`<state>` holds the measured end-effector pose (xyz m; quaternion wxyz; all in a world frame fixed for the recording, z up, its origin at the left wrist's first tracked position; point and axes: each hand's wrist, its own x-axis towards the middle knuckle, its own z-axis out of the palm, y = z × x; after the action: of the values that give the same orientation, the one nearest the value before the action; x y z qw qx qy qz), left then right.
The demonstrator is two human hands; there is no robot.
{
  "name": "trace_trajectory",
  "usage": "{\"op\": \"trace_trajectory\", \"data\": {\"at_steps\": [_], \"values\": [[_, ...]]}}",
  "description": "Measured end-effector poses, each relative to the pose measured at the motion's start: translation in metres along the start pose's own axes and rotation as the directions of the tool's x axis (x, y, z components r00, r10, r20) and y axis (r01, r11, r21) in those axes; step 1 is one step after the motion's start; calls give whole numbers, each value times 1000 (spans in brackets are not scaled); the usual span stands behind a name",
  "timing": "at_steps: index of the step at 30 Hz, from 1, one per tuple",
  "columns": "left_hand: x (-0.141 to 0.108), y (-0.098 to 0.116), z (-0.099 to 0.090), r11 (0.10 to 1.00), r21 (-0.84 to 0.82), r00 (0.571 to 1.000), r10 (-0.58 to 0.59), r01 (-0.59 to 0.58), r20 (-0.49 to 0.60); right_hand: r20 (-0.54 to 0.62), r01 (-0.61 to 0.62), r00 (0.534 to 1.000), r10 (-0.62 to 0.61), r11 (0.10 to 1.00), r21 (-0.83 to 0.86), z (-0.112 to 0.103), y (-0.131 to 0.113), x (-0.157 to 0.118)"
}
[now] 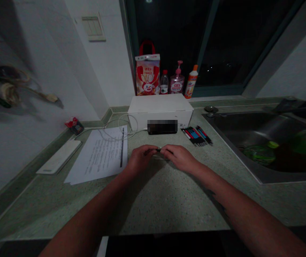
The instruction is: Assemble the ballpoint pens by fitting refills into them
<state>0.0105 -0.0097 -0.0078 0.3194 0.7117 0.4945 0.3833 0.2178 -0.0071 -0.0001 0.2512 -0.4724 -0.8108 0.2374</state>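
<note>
Over the middle of the counter, my left hand (141, 157) and my right hand (179, 156) meet at the fingertips, both closed in a pinch. Between them is a small dark piece (158, 150), thin and mostly covered by the fingers; its kind is unclear. A thin pale stick-like thing (163, 159) lies on the counter just below the hands. To the right of my right hand, several pens (195, 136) with black, blue and red parts lie side by side. A phone (162, 127) with a cable leans against a white box beyond my hands.
Printed sheets (102, 153) lie to the left, with a white flat power bank-like block (60, 157) beside them. The white box (161, 105) stands at the back, before several bottles and a red bag (147, 76). A metal sink (230, 142) is at the right.
</note>
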Motion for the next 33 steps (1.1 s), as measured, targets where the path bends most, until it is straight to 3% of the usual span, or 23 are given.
{"op": "trace_trajectory", "data": {"at_steps": [9,13,21,26,33], "values": [[2,-6,-2,999,38,999,33,-32,-24,-109,20,994,-21,1000,-7,0,4,0],[7,-11,-7,966,234,992,120,-108,-41,-17,125,992,-126,991,-49,-1,5,-1],[4,-18,-12,817,576,1000,2,-13,20,228,134,968,-108,986,-103,2,-1,-5],[1,-13,-11,778,627,994,-91,38,53,254,117,964,-83,986,-121,2,1,-4],[-1,-11,-10,794,608,995,-52,-8,80,194,114,977,-87,984,-134,0,0,-4]]}}
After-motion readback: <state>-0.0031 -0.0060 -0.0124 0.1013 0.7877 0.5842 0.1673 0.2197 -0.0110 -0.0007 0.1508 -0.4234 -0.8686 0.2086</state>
